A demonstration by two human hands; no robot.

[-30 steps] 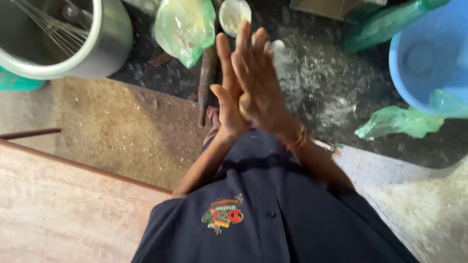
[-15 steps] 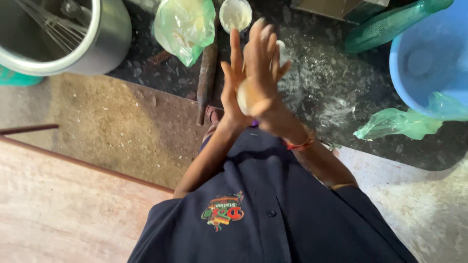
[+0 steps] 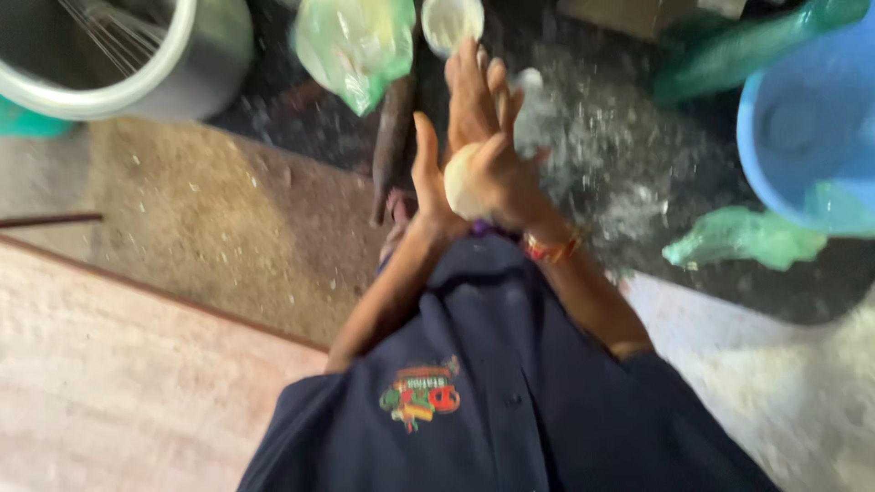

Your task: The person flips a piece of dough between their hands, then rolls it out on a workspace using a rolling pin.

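A pale ball of dough (image 3: 461, 179) sits pressed between my two palms, held out in front of my dark blue shirt. My left hand (image 3: 436, 178) is under and to the left of it, fingers pointing away from me. Over the dough from the right lies my right hand (image 3: 499, 155), fingers straight, a red and orange thread band at its wrist. Both hands hover above a dark, flour-dusted surface (image 3: 592, 137). The picture is blurred by motion.
A large steel pot (image 3: 182, 64) with a wire whisk stands at the top left. A green plastic bag (image 3: 355, 41), a wooden rolling pin (image 3: 394, 137) and a small white dough disc (image 3: 451, 20) lie ahead. A blue tub (image 3: 802, 137) and crumpled green plastic (image 3: 743, 237) are at the right.
My right hand has slid across the left, and the dough ball between the palms now shows more. The camera has shifted slightly.
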